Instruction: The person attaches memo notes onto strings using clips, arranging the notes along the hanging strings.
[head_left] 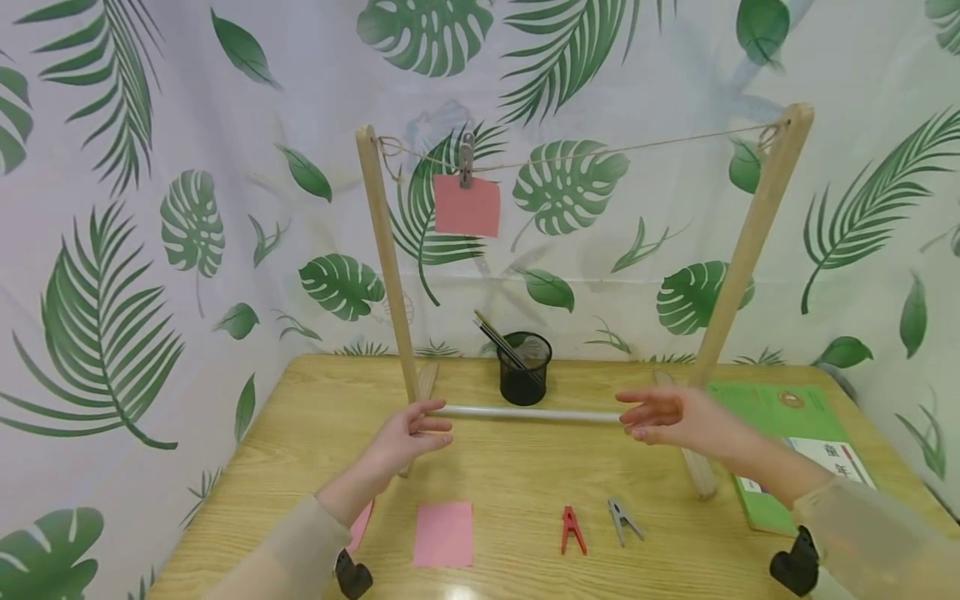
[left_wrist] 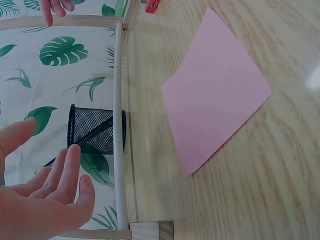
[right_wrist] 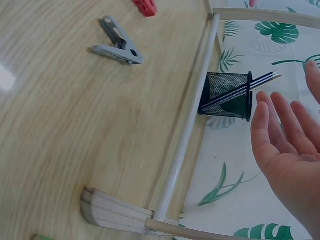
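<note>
Near the left post of a wooden frame (head_left: 390, 267), my left hand (head_left: 405, 437) is held in the air, fingers relaxed and holding nothing. My right hand (head_left: 686, 423), also holding nothing, hovers beside the right post with its fingers loosely bent. Between the post tops runs a thin string (head_left: 637, 147), where a grey clothespin (head_left: 467, 158) pinches a pink paper (head_left: 468, 206). A pink paper square (head_left: 444, 534) lies on the table, and another pink sheet (head_left: 362, 527) is partly hidden by my left arm. To its right lie a red clothespin (head_left: 572, 531) and a grey clothespin (right_wrist: 117, 42).
A white rod (head_left: 532, 413) joins the two posts low down. Behind it stands a black mesh cup (head_left: 522, 385) with pencils. Green and white booklets (head_left: 795, 417) lie at the right, partly under my right arm. A leaf-patterned cloth hangs behind the table.
</note>
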